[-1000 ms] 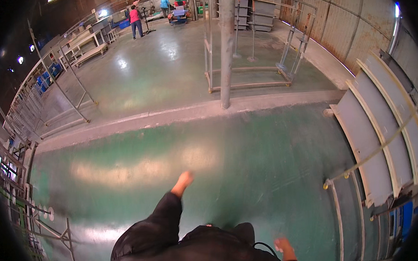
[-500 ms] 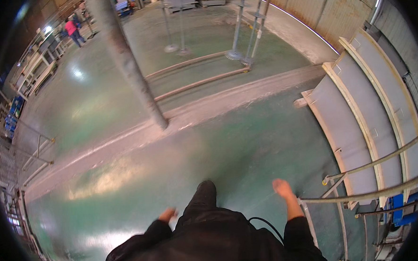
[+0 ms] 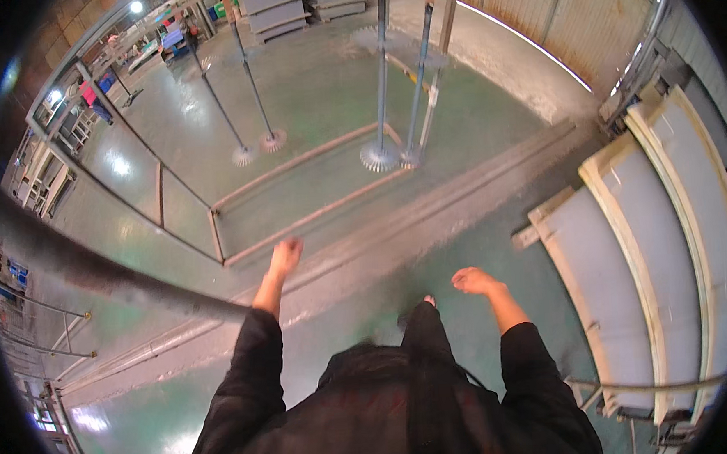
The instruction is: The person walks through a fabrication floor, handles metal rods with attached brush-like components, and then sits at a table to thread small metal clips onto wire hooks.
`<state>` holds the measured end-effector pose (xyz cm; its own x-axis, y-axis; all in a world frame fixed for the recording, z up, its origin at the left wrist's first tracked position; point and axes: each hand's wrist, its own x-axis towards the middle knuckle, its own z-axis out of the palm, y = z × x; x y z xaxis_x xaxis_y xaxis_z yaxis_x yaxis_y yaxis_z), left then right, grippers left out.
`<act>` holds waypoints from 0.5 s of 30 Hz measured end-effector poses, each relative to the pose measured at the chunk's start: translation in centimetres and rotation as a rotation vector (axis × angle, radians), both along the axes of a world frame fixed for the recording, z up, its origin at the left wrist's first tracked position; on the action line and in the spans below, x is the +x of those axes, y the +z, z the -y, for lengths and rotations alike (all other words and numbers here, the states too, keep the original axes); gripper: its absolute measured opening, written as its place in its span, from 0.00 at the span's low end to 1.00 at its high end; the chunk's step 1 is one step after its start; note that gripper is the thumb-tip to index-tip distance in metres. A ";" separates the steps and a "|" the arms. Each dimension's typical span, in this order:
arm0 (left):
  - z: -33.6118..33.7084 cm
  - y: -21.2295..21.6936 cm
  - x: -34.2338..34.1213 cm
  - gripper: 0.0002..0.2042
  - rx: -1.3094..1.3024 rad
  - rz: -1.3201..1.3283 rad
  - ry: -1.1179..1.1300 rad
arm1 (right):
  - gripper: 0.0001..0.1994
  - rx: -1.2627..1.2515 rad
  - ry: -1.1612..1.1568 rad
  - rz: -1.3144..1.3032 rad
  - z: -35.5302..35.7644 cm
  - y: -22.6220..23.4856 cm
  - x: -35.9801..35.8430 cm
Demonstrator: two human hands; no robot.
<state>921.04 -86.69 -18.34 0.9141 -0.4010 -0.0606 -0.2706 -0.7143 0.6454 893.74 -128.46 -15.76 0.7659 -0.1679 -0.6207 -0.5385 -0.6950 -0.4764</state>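
1. The step in hand looks like plain walking: one leg reaches forward over the green floor, with both arms held out in front.
2. The left hand is blurred; its fingers look curled, though how far open it is cannot be told. Nothing shows in it.
3. The right hand is partly open, fingers loosely bent, with nothing in its grasp.
4. Moving forward from here would call for lifting the foot over the raised curb and keeping clear of the post at left.
5. The metal rack stands beyond the curb, on its far side. It is an open frame with brown bottom rails and thin uprights.
6. Poles with fringed discs stand by it; large grey panels lean at right.
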 end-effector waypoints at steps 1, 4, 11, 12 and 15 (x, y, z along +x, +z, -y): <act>6.3 6.2 4.9 0.14 -0.072 0.149 -0.018 | 0.12 0.122 -0.064 0.001 3.8 0.9 4.1; 20.7 18.3 16.5 0.11 -0.284 0.446 -0.046 | 0.11 0.042 0.045 0.209 15.5 2.3 18.0; 40.8 24.0 35.4 0.15 -0.332 0.481 0.169 | 0.13 0.104 -0.076 0.888 31.6 13.1 53.1; 42.8 23.7 37.3 0.17 -0.310 0.452 0.199 | 0.16 0.065 -0.124 0.917 33.4 13.1 57.2; 46.6 23.1 41.2 0.27 -0.176 0.490 0.347 | 0.29 -0.047 -0.204 0.983 35.5 13.8 65.4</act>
